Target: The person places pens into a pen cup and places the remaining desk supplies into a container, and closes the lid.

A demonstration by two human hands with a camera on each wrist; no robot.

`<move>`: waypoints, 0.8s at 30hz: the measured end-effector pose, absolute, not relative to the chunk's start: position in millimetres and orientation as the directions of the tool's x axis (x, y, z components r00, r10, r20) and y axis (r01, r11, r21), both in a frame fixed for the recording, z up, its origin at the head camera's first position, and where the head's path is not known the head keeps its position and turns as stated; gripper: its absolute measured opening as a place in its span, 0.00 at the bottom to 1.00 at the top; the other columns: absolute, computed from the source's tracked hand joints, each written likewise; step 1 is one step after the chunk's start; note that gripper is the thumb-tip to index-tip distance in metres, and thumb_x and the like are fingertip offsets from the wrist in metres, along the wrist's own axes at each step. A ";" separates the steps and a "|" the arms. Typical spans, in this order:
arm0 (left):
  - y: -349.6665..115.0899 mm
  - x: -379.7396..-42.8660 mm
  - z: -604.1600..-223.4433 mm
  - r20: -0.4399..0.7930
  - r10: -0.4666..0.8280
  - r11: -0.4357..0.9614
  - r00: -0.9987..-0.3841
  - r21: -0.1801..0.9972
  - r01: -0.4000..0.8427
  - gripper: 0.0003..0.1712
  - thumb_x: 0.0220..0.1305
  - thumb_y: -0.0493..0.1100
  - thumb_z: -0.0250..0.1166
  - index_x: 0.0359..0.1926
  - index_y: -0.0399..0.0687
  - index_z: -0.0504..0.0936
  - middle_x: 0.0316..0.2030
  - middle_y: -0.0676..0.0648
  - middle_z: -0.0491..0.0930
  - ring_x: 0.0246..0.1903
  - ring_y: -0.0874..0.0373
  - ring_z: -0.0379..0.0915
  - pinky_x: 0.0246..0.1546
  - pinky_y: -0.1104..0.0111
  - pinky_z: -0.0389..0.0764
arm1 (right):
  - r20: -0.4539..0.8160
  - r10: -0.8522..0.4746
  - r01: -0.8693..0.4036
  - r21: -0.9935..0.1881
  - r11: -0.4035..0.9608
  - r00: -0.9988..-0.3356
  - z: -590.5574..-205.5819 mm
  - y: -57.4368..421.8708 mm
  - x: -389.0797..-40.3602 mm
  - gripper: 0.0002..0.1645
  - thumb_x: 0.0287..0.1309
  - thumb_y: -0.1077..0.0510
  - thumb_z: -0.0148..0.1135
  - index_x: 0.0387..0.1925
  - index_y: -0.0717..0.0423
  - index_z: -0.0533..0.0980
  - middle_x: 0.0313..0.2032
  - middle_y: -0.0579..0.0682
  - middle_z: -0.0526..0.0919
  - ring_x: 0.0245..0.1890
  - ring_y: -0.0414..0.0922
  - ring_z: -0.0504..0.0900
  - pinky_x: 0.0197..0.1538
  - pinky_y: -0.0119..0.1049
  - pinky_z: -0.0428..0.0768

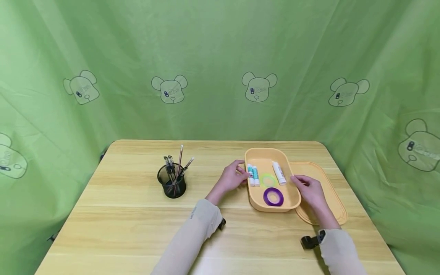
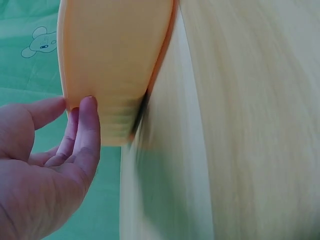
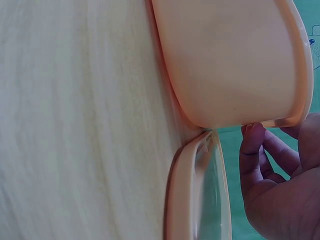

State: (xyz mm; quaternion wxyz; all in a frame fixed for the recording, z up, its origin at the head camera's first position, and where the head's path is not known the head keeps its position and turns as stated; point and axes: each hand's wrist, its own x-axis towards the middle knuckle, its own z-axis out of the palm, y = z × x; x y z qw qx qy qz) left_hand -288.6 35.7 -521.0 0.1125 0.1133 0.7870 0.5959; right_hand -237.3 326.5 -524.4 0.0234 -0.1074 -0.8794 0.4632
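Observation:
Both hands hold a light orange plastic box (image 1: pixel 269 209) by its long sides, right of the table's middle. My left hand (image 1: pixel 233 176) grips the left rim, thumb at the edge and fingertips against the outer wall (image 2: pixel 115 55). On the opposite side my right hand (image 1: pixel 311 190) pinches the right rim, its fingertips under the lip (image 3: pixel 285 122). Inside the box lie two white-and-teal glue sticks (image 1: pixel 256 176), a white tube (image 1: pixel 279 173), a purple tape roll (image 1: pixel 266 197) and a yellow-green ring (image 1: pixel 263 180). The box's bottom sits close over the tabletop.
A matching orange lid (image 1: pixel 336 196) lies flat at the right, partly behind the box and right hand. Left of the hands stands a black mesh pen cup (image 1: pixel 174 190) with several pens and pencils (image 1: pixel 180 156). Green curtains (image 1: pixel 213 122) surround the wooden table (image 1: pixel 130 229).

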 end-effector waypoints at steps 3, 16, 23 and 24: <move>37.6 -288.2 -520.7 -0.051 0.305 0.226 -0.951 0.974 0.020 0.36 0.60 0.37 0.67 0.68 0.43 0.63 0.36 0.48 0.78 0.32 0.44 0.83 0.35 0.56 0.85 | -0.059 0.212 0.167 -0.825 0.540 -0.976 -524.1 326.6 -237.1 0.39 0.60 0.33 0.55 0.58 0.61 0.74 0.52 0.60 0.77 0.41 0.37 0.73 0.37 0.22 0.78; 41.1 -287.5 -520.7 -0.064 0.288 0.158 -0.956 0.987 -0.019 0.37 0.59 0.34 0.67 0.67 0.39 0.63 0.33 0.46 0.79 0.24 0.50 0.82 0.30 0.61 0.86 | -0.064 0.213 0.171 -0.830 0.530 -0.975 -522.4 326.4 -236.3 0.39 0.61 0.34 0.55 0.58 0.61 0.74 0.52 0.60 0.77 0.39 0.34 0.74 0.37 0.22 0.79; 39.7 -286.4 -520.6 -0.056 0.287 0.151 -0.956 0.988 -0.012 0.35 0.59 0.34 0.66 0.67 0.40 0.63 0.32 0.47 0.79 0.26 0.46 0.83 0.32 0.56 0.86 | -0.089 0.197 0.180 -0.841 0.511 -0.976 -522.1 327.2 -236.9 0.39 0.62 0.35 0.54 0.59 0.62 0.73 0.54 0.62 0.76 0.42 0.37 0.75 0.38 0.24 0.80; 39.6 -286.4 -520.7 -0.055 0.285 0.151 -0.957 0.989 -0.012 0.35 0.60 0.34 0.66 0.67 0.40 0.64 0.32 0.46 0.79 0.26 0.46 0.82 0.32 0.56 0.85 | -0.092 0.189 0.178 -0.840 0.512 -0.978 -521.4 328.0 -236.6 0.39 0.62 0.34 0.53 0.60 0.62 0.72 0.55 0.63 0.76 0.42 0.38 0.76 0.39 0.25 0.80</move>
